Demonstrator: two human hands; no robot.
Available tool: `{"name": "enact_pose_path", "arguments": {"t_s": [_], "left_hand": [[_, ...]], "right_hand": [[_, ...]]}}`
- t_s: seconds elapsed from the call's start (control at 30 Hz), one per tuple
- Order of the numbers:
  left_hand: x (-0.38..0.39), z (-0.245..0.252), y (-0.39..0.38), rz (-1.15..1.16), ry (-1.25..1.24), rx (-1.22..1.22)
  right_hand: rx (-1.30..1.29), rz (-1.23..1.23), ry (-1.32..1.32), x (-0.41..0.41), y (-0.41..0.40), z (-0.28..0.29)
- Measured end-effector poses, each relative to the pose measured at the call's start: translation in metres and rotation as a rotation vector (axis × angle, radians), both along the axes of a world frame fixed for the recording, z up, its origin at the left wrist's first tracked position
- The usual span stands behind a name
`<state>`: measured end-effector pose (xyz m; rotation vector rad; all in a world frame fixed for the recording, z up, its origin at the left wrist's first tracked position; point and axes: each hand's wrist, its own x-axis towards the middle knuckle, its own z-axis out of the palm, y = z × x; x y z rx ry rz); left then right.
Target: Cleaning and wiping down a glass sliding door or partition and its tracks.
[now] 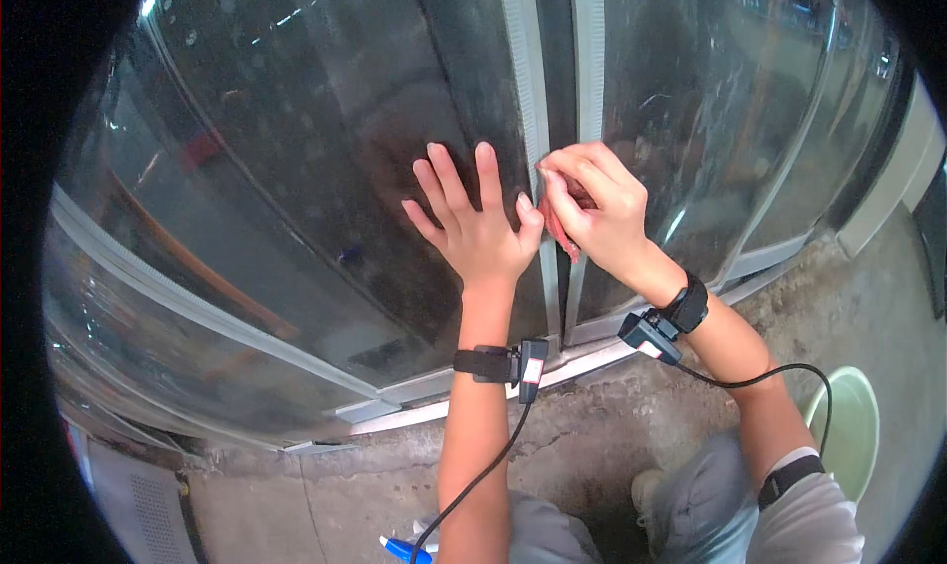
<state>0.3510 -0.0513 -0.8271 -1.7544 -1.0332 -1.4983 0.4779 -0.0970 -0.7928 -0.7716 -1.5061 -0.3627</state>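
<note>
My left hand (481,227) lies flat with spread fingers against a dark glass pane (355,194), holding nothing. Just to its right, my right hand (603,205) pinches a crumpled red cloth (558,227) at the pale ribbed frame strip (536,113) along the pane's edge. Part of the cloth hangs below the fingers; the rest is hidden in the palm. A second frame strip (590,68) runs beside the first, with a dark gap between them. Each wrist wears a black strap with a small cabled device.
A pale green bucket (851,431) stands on the concrete floor at the right, beside my right arm. Near my left forearm lies a blue and white object (407,549). A low metal sill (414,418) runs under the glass. A grey perforated panel (148,505) is at lower left.
</note>
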Motion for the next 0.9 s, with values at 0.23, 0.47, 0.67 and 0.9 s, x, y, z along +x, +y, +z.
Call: {"name": "enact_pose_path", "arguments": {"t_s": [0.23,0.47,0.67,0.9], "left_hand": [[-0.003,-0.002,-0.004,-0.009,0.0,-0.019],[-0.001,-0.002,-0.004,-0.005,0.005,-0.006],[-0.004,0.0,-0.004,-0.01,-0.056,0.001],[-0.002,0.002,-0.008,-0.006,-0.019,0.008]], "right_hand": [[0.005,-0.036,-0.024,0.003,-0.002,0.012],[0.07,-0.074,-0.182,0.015,-0.002,0.011],[0.029,0.004,-0.265,0.019,-0.004,-0.014],[0.111,-0.06,-0.192,0.012,-0.002,0.012]]}}
